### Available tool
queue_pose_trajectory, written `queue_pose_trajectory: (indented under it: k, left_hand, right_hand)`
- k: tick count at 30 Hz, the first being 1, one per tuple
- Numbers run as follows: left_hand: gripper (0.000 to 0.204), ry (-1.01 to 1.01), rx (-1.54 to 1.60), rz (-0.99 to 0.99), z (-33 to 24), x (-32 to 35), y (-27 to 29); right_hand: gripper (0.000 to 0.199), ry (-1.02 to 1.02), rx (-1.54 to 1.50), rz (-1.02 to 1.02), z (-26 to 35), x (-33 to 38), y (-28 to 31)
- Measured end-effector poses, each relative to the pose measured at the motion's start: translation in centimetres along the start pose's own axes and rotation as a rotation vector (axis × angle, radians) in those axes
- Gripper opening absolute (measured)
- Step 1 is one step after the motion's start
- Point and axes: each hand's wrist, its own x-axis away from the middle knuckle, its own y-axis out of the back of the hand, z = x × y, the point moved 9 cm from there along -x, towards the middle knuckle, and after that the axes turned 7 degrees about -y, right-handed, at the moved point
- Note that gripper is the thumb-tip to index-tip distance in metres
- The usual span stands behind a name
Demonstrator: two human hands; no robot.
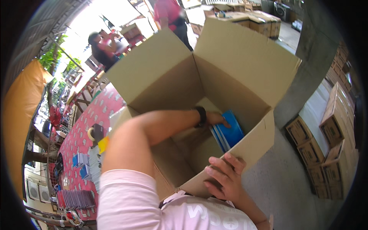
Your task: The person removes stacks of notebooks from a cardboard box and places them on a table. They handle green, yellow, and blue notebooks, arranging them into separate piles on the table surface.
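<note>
A large open cardboard box (pixel 165 84) stands in front of me with its flaps raised. My left arm reaches over its side and down inside, a black band on the wrist. My left hand (pixel 217 119) grips a small stack of blue-covered books (pixel 232 132) with pale page edges, low against the right side of the box interior. The fingertips lie over the blue cover, and the underside of the stack is hidden. My right hand (pixel 226 176) holds the near right edge of the box, its fingers bent over the cardboard.
On the left, a red patterned table (pixel 101 103) bears a tape dispenser (pixel 96 133), blue and white books (pixel 81 160) and a row of stacked books (pixel 76 199). Closed cartons (pixel 329 165) are piled at right. Two people (pixel 103 50) (pixel 168 15) are beyond the box.
</note>
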Motion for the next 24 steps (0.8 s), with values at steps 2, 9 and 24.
queue_pose_trajectory:
  k: [2,9,24]
  left_hand:
    - [0.059,0.052,-0.302,-0.052,-2.4,1.6,1.9]
    - [0.051,-0.211,-0.49,-0.594,-11.4,17.4,9.0]
    - [0.038,-0.647,0.786,-1.785,25.2,58.7,-1.3]
  right_hand:
    - [0.033,0.011,0.008,-0.028,-0.2,0.1,0.6]
    - [0.029,-0.001,-0.001,0.001,-0.9,0.1,0.0]
    - [0.031,-0.318,-0.076,-0.163,-4.3,-1.2,1.2]
